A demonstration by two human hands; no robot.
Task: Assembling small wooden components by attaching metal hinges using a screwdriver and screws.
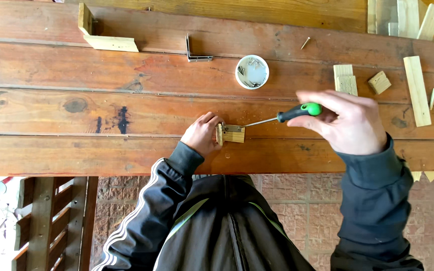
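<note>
Wooden block (233, 134) with metal bracket lying near tabletop (76, 150) front edge; left hand (202, 134) closing around its end, steadying it; right hand (350, 122) gripping green-handled screwdriver (282, 117), tip meeting bracket (screw depth indiscernible, fastening apparently underway); white dish of screws (252, 72) waiting beyond.

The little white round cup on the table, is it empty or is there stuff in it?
Not empty. The white cup stands open-topped on the wooden table, and thin metal pieces, probably screws, lie inside.
</note>
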